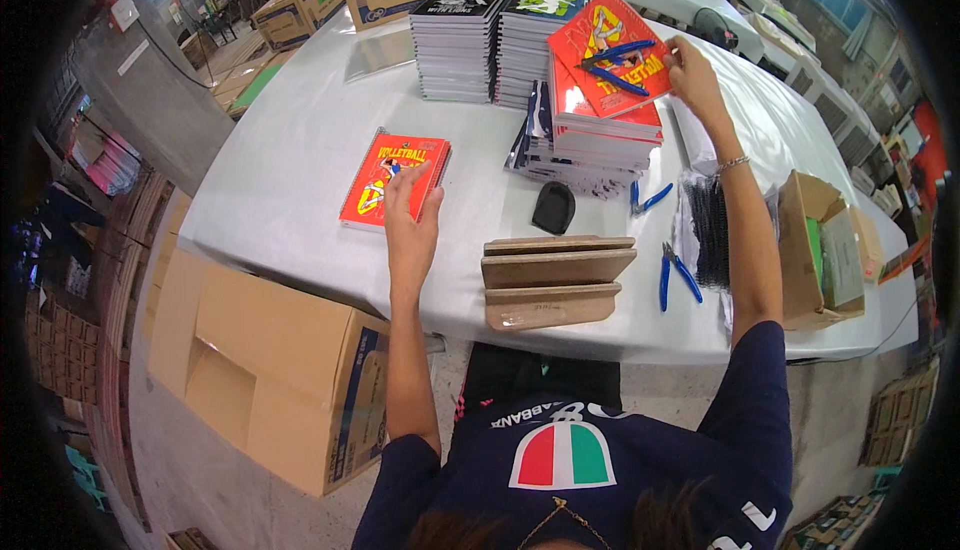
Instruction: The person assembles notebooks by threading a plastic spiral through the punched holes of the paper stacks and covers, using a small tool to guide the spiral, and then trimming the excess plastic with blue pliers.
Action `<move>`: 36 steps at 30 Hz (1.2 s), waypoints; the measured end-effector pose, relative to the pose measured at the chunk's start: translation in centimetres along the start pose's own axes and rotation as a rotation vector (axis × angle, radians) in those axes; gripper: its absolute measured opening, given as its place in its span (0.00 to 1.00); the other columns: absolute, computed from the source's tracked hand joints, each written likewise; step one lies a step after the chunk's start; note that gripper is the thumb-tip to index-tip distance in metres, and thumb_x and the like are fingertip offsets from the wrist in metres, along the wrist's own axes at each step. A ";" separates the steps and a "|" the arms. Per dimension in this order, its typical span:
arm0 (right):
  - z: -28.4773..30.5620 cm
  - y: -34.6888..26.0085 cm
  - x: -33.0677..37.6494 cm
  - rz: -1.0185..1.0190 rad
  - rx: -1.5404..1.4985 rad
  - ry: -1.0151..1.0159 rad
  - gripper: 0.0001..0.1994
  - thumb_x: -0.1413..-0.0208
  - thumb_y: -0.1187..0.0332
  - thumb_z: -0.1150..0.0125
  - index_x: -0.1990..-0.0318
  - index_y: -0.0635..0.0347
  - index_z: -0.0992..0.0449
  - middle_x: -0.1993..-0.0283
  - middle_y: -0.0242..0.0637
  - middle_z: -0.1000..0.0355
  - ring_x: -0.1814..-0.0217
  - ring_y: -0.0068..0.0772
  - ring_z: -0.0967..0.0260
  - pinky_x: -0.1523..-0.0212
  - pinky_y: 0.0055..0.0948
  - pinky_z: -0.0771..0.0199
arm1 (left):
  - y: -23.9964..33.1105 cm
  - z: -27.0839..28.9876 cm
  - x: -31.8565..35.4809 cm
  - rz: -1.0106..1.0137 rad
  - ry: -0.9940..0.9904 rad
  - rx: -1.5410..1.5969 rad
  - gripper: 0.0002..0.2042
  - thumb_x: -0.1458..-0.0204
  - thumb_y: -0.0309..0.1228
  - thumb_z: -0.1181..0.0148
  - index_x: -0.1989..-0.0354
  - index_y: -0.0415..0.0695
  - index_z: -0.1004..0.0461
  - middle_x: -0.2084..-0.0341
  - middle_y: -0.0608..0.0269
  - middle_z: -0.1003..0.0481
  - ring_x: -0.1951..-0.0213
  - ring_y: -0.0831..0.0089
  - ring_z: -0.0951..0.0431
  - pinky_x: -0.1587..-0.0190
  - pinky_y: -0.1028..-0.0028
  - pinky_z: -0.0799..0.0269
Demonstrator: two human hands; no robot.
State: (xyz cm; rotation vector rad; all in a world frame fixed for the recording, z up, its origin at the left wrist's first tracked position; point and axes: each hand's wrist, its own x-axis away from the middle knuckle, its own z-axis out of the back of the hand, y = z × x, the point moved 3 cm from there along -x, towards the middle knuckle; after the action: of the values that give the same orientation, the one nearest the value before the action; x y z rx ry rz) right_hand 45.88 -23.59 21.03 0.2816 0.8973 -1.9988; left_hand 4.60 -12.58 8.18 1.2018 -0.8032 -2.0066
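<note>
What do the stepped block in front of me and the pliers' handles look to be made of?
Stepped block: looks like unfinished fibreboard or wood, matte tan with plain cut edges. Pliers: blue handles look like smooth plastic or rubber sleeves; the tips look like dark metal, too small to confirm.

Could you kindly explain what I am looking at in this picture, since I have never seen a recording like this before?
There is no machine here: a person works with two bare hands. The single picture comes from a wide fisheye camera worn on the person's head, looking down, so straight edges bend near the rim.

The left hand rests on a red spiral notebook lying flat on the white table. The right hand touches the edge of the top red notebook on a tall stack; blue-handled pliers lie on that cover.

Also on the table are stacks of dark-covered notebooks, stepped wooden boards, a black pouch, two more blue pliers, black spiral coils and an open cardboard box.
</note>
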 end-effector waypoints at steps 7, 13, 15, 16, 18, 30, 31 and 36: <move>5.1 -2.7 1.5 0.283 0.308 0.473 0.17 0.50 0.75 0.47 0.51 0.55 0.28 0.50 0.47 0.26 0.52 0.54 0.27 0.54 0.48 0.28 | 1.8 0.2 2.1 0.005 0.024 0.045 0.16 0.42 0.29 0.42 0.46 0.43 0.27 0.47 0.53 0.31 0.41 0.60 0.34 0.38 0.64 0.40; 9.9 -1.1 9.8 0.250 -0.109 0.402 0.15 0.39 0.71 0.48 0.46 0.58 0.28 0.53 0.43 0.24 0.52 0.37 0.26 0.50 0.34 0.29 | 2.7 0.0 4.0 0.040 -0.043 0.131 0.15 0.43 0.27 0.42 0.46 0.44 0.26 0.46 0.55 0.31 0.41 0.62 0.33 0.38 0.66 0.40; 9.7 -1.0 13.1 0.215 -0.246 0.258 0.13 0.36 0.68 0.48 0.48 0.62 0.28 0.56 0.38 0.24 0.54 0.29 0.29 0.50 0.29 0.31 | 2.0 0.5 4.9 0.083 -0.063 0.155 0.15 0.42 0.27 0.43 0.46 0.43 0.27 0.46 0.55 0.31 0.41 0.62 0.33 0.37 0.66 0.41; 9.2 -1.2 14.9 0.225 -0.262 0.207 0.13 0.36 0.67 0.48 0.49 0.65 0.27 0.57 0.37 0.25 0.54 0.25 0.32 0.49 0.27 0.33 | 1.8 0.6 5.2 0.103 -0.070 0.159 0.15 0.42 0.27 0.43 0.46 0.43 0.27 0.45 0.56 0.31 0.40 0.63 0.34 0.37 0.66 0.42; 8.7 -1.0 18.0 0.098 -0.242 0.106 0.11 0.37 0.70 0.47 0.52 0.67 0.26 0.57 0.38 0.25 0.54 0.25 0.31 0.48 0.25 0.33 | 1.9 0.5 6.1 0.157 -0.072 0.189 0.15 0.42 0.28 0.44 0.46 0.43 0.27 0.45 0.56 0.31 0.39 0.62 0.35 0.36 0.66 0.44; 9.1 -1.6 22.4 0.194 -0.303 -0.005 0.08 0.39 0.80 0.51 0.58 0.68 0.25 0.59 0.39 0.26 0.56 0.29 0.30 0.53 0.23 0.32 | 3.0 -1.0 7.8 0.244 -0.119 0.357 0.18 0.41 0.29 0.44 0.42 0.43 0.30 0.43 0.57 0.32 0.38 0.65 0.37 0.35 0.65 0.46; 8.5 -2.2 22.2 0.195 -0.313 -0.025 0.10 0.44 0.82 0.49 0.57 0.67 0.25 0.59 0.41 0.25 0.56 0.33 0.27 0.54 0.26 0.30 | 2.9 -1.4 7.9 0.258 -0.107 0.414 0.19 0.41 0.29 0.44 0.41 0.43 0.32 0.43 0.57 0.32 0.38 0.65 0.37 0.35 0.66 0.46; 1.9 -5.4 22.3 0.391 -0.273 -0.148 0.20 0.55 0.82 0.45 0.52 0.57 0.23 0.58 0.38 0.23 0.58 0.44 0.25 0.57 0.36 0.27 | 3.3 -2.9 7.7 0.297 -0.125 0.608 0.30 0.48 0.29 0.35 0.36 0.42 0.39 0.46 0.56 0.33 0.40 0.65 0.35 0.36 0.66 0.44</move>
State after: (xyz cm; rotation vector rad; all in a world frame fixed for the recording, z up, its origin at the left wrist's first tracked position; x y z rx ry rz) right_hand 29.06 -37.46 13.68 0.1387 0.9279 -1.4992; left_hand 5.15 -21.08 5.73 1.1839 -1.6330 -1.6494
